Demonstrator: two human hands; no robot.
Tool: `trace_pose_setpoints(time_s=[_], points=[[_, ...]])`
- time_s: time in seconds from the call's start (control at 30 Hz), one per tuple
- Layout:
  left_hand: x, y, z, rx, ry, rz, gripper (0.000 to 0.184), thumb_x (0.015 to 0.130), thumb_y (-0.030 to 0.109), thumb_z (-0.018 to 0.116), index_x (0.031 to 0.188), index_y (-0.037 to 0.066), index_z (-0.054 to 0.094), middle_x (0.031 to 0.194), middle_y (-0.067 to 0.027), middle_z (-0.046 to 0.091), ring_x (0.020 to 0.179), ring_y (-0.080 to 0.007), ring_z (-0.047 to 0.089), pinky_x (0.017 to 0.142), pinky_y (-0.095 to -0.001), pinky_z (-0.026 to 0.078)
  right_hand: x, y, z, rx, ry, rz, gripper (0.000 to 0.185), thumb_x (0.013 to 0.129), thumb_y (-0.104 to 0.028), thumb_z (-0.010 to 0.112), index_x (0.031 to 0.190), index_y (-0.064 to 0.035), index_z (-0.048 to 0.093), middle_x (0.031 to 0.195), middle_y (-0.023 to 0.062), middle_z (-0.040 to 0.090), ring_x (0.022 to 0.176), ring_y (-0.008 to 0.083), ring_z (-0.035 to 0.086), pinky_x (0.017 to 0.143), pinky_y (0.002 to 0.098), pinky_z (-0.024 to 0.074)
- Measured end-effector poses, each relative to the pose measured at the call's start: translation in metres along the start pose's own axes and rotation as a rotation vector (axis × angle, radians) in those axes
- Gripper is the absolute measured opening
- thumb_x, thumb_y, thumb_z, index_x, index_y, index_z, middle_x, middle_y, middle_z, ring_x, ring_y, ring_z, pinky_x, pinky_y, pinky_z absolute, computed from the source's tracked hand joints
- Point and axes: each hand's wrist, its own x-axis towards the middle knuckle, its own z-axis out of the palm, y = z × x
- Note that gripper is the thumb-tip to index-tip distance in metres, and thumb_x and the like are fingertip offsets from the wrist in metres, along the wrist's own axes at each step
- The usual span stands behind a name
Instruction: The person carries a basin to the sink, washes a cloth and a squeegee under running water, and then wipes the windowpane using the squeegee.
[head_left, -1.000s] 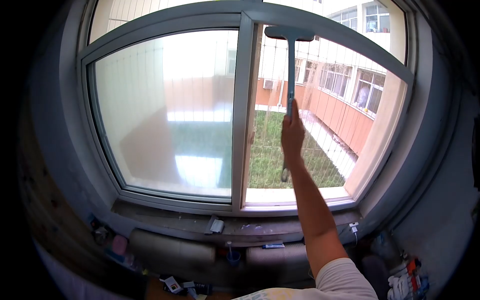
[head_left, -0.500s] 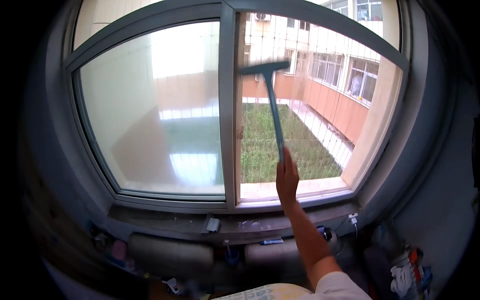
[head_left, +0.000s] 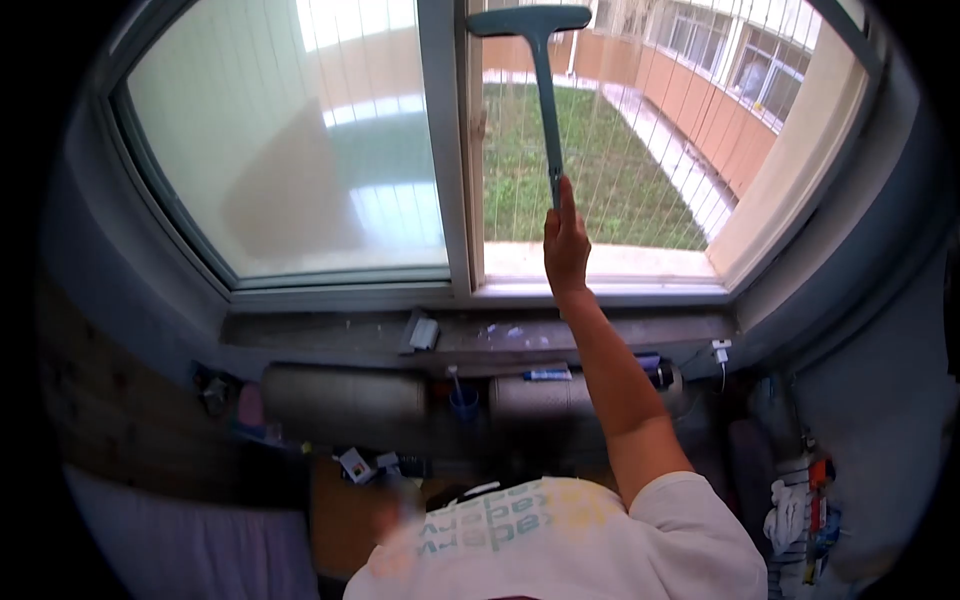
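Note:
My right hand (head_left: 567,245) is closed around the lower handle of a grey-green window squeegee (head_left: 545,85), with the arm stretched up in front of the right window pane (head_left: 620,150). The squeegee's wide head lies nearly level, its left end close to the middle window frame (head_left: 450,150). Whether its blade touches the glass I cannot tell. Low in the view, a blurred shape beside my shirt looks like my left hand (head_left: 395,515); its fingers are smeared by motion.
On the window sill (head_left: 620,328) sits a small white-grey box (head_left: 423,333). Below are a blue cup (head_left: 463,402) with a brush in it, a toothpaste-like tube (head_left: 547,375) and a white charger plug (head_left: 721,350). Small boxes (head_left: 355,465) lie lower left; a purple-grey curtain-like cloth (head_left: 200,540) hangs nearby.
My view has tilted down, so window and sill sit higher in it. The squeegee's head has turned from slightly slanted to nearly level. The blurred left hand has come into view.

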Motion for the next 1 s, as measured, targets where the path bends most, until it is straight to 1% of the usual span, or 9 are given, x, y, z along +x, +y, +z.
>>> trace_pose_setpoints(time_s=[0.17,0.23,0.37,0.43,0.53,0.67,0.9,0.97,1.0], points=[[-0.028,-0.023,-0.019,0.056,-0.051,-0.001,0.029,0.075,0.022,0.057,0.053,0.006,0.046,0.048,-0.0008,0.039,0.049,-0.0085,0.033,0.041,-0.0306,0.029,-0.126,0.048,-0.008,-0.108,-0.246,0.185,0.062,0.078,-0.009,0.051,0.129,-0.0304,0.022,0.064,0.0107,0.046,0.052,0.0306,0.05,0.047,0.0421,0.0411],[-0.043,-0.011,-0.039,0.006,-0.072,-0.037,0.03,0.075,0.022,0.057,0.053,0.006,0.046,0.048,-0.0007,0.038,0.049,-0.0085,0.032,0.041,-0.0307,0.028,-0.176,0.067,-0.02,-0.196,-0.367,0.264,0.061,0.078,-0.01,0.05,0.129,-0.0307,0.023,0.066,0.0111,0.047,0.055,0.032,0.05,0.049,0.0423,0.0416],[-0.069,0.045,-0.075,-0.234,-0.074,-0.158,0.02,0.073,0.017,0.054,0.065,0.0,0.054,0.051,-0.0036,0.048,0.048,-0.0108,0.046,0.043,-0.029,0.035,-0.237,0.089,-0.053,-0.225,-0.511,0.325,0.056,0.079,-0.011,0.05,0.127,-0.0305,0.029,0.068,0.0109,0.047,0.058,0.033,0.05,0.052,0.0427,0.042],[-0.074,0.044,-0.083,-0.165,-0.051,-0.158,0.021,0.075,0.019,0.054,0.068,-0.001,0.054,0.052,-0.0032,0.05,0.047,-0.0103,0.046,0.042,-0.0281,0.034,-0.24,0.091,-0.069,-0.326,-0.522,0.296,0.054,0.078,-0.011,0.05,0.126,-0.0296,0.033,0.066,0.0098,0.046,0.057,0.031,0.05,0.05,0.0409,0.0422],[-0.074,0.047,-0.076,-0.1,0.009,-0.149,0.023,0.076,0.021,0.054,0.07,-0.002,0.056,0.056,-0.0041,0.054,0.048,-0.0111,0.047,0.043,-0.0282,0.036,-0.219,0.094,-0.094,-0.361,-0.43,0.135,0.053,0.077,-0.009,0.053,0.123,-0.0283,0.038,0.061,0.0067,0.042,0.051,0.0255,0.049,0.044,0.0373,0.0415],[-0.044,-0.014,-0.023,-0.032,0.048,-0.097,0.023,0.074,0.022,0.057,0.066,0.0,0.056,0.054,-0.0031,0.052,0.048,-0.0109,0.045,0.044,-0.0276,0.036,-0.155,0.101,-0.129,-0.301,-0.213,-0.111,0.05,0.076,-0.004,0.054,0.121,-0.0231,0.043,0.059,0.0056,0.042,0.047,0.0205,0.046,0.039,0.0322,0.0398],[-0.011,-0.005,0.01,-0.094,0.033,0.014,0.026,0.072,0.02,0.062,0.056,0.003,0.051,0.048,0.0012,0.042,0.047,-0.0066,0.037,0.042,-0.0255,0.031,0.082,0.059,-0.151,-0.246,0.152,-0.188,0.05,0.086,-0.014,0.043,0.131,-0.0274,0.023,0.067,0.0053,0.049,0.049,0.0121,0.05,0.037,0.0251,0.042],[-0.021,0.028,-0.004,-0.141,0.01,0.021,0.028,0.072,0.019,0.063,0.053,0.004,0.05,0.047,0.0024,0.039,0.047,-0.0054,0.035,0.041,-0.0249,0.03,0.127,0.057,-0.149,-0.24,0.234,-0.231,0.05,0.087,-0.015,0.041,0.131,-0.0254,0.02,0.059,0.004,0.048,0.046,0.0119,0.051,0.033,0.0258,0.0405],[-0.035,0.054,-0.013,-0.152,-0.017,0.014,0.027,0.072,0.02,0.061,0.055,0.002,0.051,0.048,-0.0015,0.044,0.047,-0.0077,0.039,0.042,-0.0265,0.033,0.128,0.058,-0.148,-0.192,0.164,-0.153,0.05,0.087,-0.015,0.041,0.131,-0.0246,0.019,0.057,0.0038,0.048,0.045,0.0121,0.05,0.033,0.0261,0.0407]])
